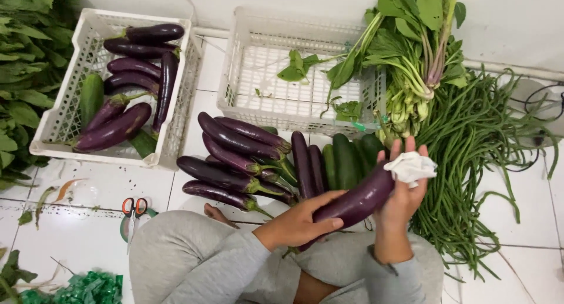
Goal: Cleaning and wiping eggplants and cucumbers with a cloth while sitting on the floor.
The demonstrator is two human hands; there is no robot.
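Note:
My left hand [302, 221] grips the lower part of a long purple eggplant [356, 201] held up over my lap. At the eggplant's upper end is my right hand [400, 192], holding a crumpled white cloth [411, 167] against it. Just beyond lies a pile of purple eggplants [235, 163] on the white tiled floor, with a few dark green cucumbers [346, 160] beside them.
A white crate [56, 124] at left holds eggplants and cucumbers. A second white crate [247, 63] holds only leaf scraps. Leafy greens [411, 51] and long beans [470, 163] lie at right. Orange-handled scissors [134, 209] lie by my knee. More greens [23, 74] fill the far left.

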